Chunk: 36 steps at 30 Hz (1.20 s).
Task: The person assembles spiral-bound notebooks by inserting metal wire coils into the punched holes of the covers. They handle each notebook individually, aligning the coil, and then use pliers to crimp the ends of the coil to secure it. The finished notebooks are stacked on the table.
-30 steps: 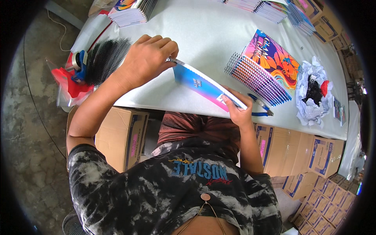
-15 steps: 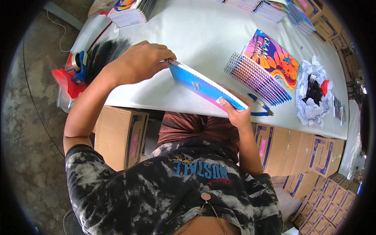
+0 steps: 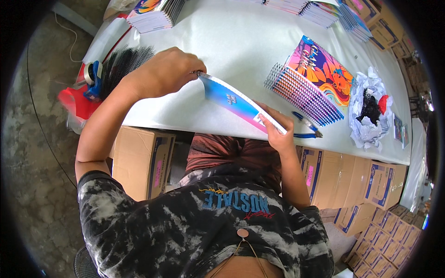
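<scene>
A notebook (image 3: 230,99) with a blue-to-pink cover is held on edge above the front of the table. My right hand (image 3: 279,127) grips its lower right end, thumb on the cover and fingers behind. At the upper left corner, the fingers of my left hand (image 3: 170,73) are pinched around the dark end of a binding coil (image 3: 198,73); the fingertips are partly hidden. The notebook bows slightly between both hands. Beside my left forearm lies a bunch of black spiral coils (image 3: 125,65). Blue-handled pliers (image 3: 307,124) rest on the table just beyond my right hand.
A stack of colourful spiral notebooks (image 3: 315,83) stands to the right, beside crumpled paper (image 3: 363,123) holding black scraps. More notebook stacks (image 3: 156,15) line the far edge. A blue tape dispenser (image 3: 95,79) and red plastic (image 3: 82,103) sit at left. Cardboard boxes (image 3: 134,160) stand under the table.
My right hand has shifted slightly left and up, and the notebook now bows more. My left hand keeps its pinch at the corner, having moved only a little.
</scene>
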Available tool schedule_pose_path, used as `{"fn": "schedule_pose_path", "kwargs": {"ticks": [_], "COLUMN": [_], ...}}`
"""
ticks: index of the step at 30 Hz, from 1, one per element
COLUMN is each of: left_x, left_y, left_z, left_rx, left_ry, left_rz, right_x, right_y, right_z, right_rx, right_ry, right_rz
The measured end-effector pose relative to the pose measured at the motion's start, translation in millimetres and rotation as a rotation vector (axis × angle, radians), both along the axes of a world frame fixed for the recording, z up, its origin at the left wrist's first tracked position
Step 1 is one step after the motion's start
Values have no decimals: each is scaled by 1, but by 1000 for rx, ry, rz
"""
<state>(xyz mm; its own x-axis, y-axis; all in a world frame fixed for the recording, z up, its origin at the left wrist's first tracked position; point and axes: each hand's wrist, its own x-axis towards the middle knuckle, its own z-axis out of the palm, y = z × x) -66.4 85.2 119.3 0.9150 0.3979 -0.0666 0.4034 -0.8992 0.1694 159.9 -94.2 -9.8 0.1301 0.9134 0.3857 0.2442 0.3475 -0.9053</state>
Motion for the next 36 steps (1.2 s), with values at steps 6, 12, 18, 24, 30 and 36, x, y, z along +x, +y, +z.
{"fn": "schedule_pose_path", "kwargs": {"ticks": [6,12,18,24,30,36], "left_x": [8,8,-27,-33,-36,-41], "left_y": [-14,-17,-46,-35,-2,-27], "left_z": [-6,-35,-130,-167,-111,-165], "left_rx": [337,681,801,301,776,951], "left_ry": [-199,-601,-476,-653,-979,-611], "left_rz": [-112,96,-220,216,207,63], "right_x": [-2,-10,-12,-26,-30,-23], "right_y": [1,-2,-2,3,-5,9], "right_z": [-8,-4,-12,-10,-5,-10], "right_rx": [144,229,311,354,365,438], "right_ry": [-130,-184,-206,-220,-215,-241], "right_rz": [-44,-79,-70,-15,21,-2]}}
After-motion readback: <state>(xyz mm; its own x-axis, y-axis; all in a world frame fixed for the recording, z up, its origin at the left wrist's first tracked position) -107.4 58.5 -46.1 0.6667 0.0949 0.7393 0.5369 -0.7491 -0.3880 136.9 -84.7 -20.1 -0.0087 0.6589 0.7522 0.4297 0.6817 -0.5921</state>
